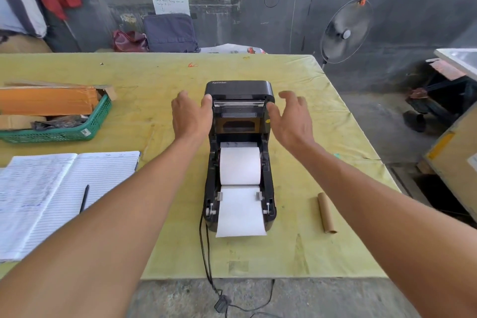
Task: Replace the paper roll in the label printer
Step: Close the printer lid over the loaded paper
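A black label printer [210, 188] stands in the middle of the yellow-covered table with its lid [238, 89] swung up and back. A white paper roll [240, 165] lies in the open bay, and its loose end [241, 214] runs forward over the front edge. My left hand [189, 113] is at the lid's left side, thumb touching the lid's edge. My right hand [290, 117] is at the lid's right side with fingers spread, thumb by the lid's corner. A bare cardboard core [326, 213] lies on the table to the printer's right.
A green basket [95, 126] with cardboard boxes sits at the left. An open lined notebook [64, 188] with a pen [84, 199] lies at the near left. The printer's cable [206, 261] drops over the table's front edge. A standing fan [346, 31] is beyond the far right corner.
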Motion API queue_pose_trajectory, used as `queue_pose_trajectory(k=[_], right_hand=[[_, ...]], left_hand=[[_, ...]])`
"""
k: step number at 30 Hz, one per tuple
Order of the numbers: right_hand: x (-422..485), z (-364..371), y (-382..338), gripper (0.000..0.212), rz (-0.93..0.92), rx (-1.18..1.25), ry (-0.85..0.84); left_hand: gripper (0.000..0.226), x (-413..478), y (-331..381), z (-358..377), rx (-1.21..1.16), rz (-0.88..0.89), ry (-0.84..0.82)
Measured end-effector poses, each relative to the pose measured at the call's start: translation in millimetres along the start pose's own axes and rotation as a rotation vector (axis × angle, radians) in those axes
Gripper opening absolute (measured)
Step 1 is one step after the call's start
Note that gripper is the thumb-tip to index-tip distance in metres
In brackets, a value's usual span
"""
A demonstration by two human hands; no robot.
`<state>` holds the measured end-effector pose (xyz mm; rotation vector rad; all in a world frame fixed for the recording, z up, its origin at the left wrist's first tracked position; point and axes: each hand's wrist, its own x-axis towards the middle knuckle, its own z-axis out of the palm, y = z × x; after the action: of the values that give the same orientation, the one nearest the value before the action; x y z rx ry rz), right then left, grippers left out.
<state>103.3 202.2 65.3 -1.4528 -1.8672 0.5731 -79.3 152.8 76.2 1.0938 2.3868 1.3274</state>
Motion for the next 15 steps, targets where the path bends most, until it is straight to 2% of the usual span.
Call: queue_pose_trajectory(k=[3, 8, 12, 15], right_hand=[[19.7, -3.0, -10.4, 0.059, 0.104, 0.059, -0.065], [35.3, 2.8, -13.2, 0.054, 0.268, 0.299, -0.272], [30.5, 3.0, -10.6, 0.047, 0.263, 0.289, -0.249], [25.0, -5.3, -10.9, 0.045, 0.294, 0.335, -0.240]], left_hand=[[0.073, 13.7, 7.0, 10.1, -0.039, -0.142, -0.103], [0.052, 12.3, 11.9, 19.8, -0.116, -0.137, -0.166], [0.053, 10.2, 10.5, 12.1, -0.139, -0.160, -0.110], [0.051, 6.8, 10.1, 4.9, -0.107, -0.165, -0.134]])
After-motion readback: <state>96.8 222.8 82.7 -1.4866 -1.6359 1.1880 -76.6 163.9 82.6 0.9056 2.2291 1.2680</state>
